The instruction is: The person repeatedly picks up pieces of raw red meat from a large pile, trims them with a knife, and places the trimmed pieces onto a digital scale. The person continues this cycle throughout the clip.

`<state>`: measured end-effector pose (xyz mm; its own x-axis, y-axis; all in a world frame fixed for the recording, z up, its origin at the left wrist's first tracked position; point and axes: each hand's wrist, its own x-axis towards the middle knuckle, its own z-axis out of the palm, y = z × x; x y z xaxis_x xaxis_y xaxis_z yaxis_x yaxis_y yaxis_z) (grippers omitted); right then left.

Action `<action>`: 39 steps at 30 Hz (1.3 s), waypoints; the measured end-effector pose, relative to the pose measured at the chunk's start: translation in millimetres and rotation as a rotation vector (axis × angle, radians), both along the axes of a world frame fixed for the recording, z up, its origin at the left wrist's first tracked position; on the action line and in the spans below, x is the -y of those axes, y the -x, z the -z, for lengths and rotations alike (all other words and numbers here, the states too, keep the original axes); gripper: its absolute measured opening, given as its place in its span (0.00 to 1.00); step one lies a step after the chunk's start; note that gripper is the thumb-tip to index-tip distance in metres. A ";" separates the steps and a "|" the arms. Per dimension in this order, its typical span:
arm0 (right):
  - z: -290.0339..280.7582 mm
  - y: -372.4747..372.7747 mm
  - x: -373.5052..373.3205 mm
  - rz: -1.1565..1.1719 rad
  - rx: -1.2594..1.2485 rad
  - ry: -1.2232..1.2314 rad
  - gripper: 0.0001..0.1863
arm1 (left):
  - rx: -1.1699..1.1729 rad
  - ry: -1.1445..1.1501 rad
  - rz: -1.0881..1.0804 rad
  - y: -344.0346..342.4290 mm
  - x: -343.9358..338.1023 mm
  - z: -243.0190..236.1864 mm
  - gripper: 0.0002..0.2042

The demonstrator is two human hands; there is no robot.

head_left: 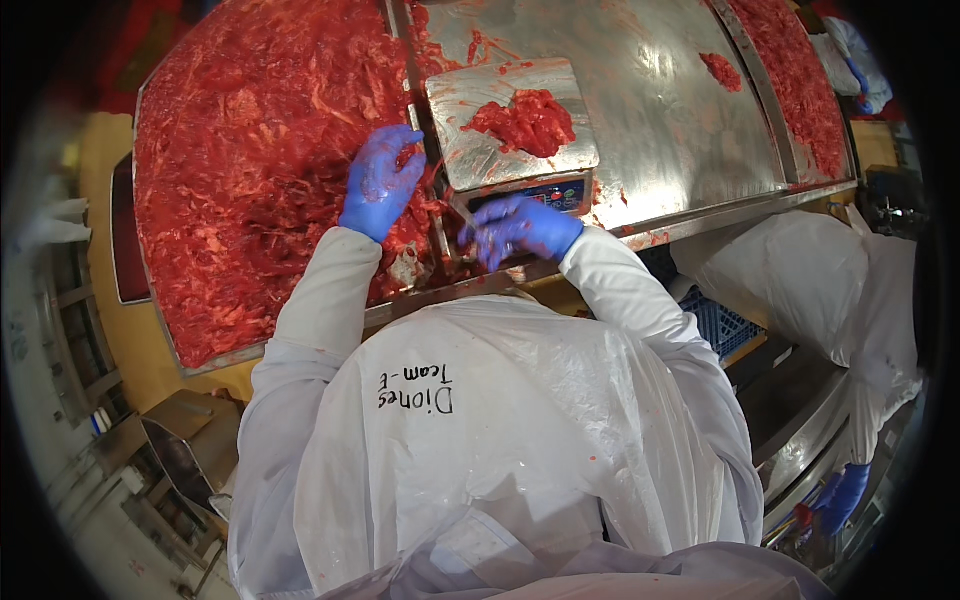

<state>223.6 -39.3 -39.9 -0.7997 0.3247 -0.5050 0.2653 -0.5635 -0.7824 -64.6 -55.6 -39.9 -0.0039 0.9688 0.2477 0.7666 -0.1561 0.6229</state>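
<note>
The person standing before me is wearing a white, glossy plastic apron, which is creasing across the front and showing small red specks. Black handwriting is running in two short lines over one side. Pale, greyish-white coat sleeves are covering the upper arms in loose folds; whiter, smoother oversleeves are enclosing the forearms. The left hand and right hand are wearing blue gloves, both bearing reddish smears.

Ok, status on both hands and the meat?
Left hand over right side of meat heap, grip unclear. Right hand partly blocking display panel, grip unclear. Red meat piece on scale.
</note>
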 end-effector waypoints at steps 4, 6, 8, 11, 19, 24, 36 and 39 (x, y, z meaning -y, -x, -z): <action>38.8 -47.3 24.7 -0.199 0.025 -0.167 0.16 | -0.035 -0.004 -0.032 36.6 26.3 23.0 0.16; 21.7 -92.6 22.1 -0.186 0.137 -0.405 0.15 | -0.036 0.210 -0.099 60.7 46.5 48.8 0.18; -1.0 -129.5 4.6 -0.011 0.169 -0.201 0.16 | -0.090 0.192 -0.085 72.8 48.9 60.9 0.24; -50.4 -127.0 -35.3 0.488 -0.041 -0.293 0.13 | -0.294 0.098 0.001 32.3 13.7 -2.0 0.33; -16.1 -10.1 -61.9 0.681 0.307 -1.213 0.29 | -1.128 0.359 0.244 -152.5 -76.4 -21.4 0.52; 17.6 -56.4 -24.9 1.362 0.064 -0.554 0.26 | -0.262 0.113 0.581 -184.4 -42.7 -20.9 0.41; 25.7 -121.3 -6.0 1.273 -0.160 -0.300 0.32 | -0.212 0.309 0.048 12.2 42.0 58.9 0.11; 34.2 -85.0 51.0 0.847 -0.041 -0.416 0.27 | -0.171 0.328 0.156 31.1 27.1 65.5 0.06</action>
<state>308.6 -90.3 -74.1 -0.2293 0.9537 -0.1948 -0.1368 -0.2297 -0.9636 -95.7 -82.7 -105.5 0.1635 0.9824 -0.0902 0.8462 -0.0927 0.5247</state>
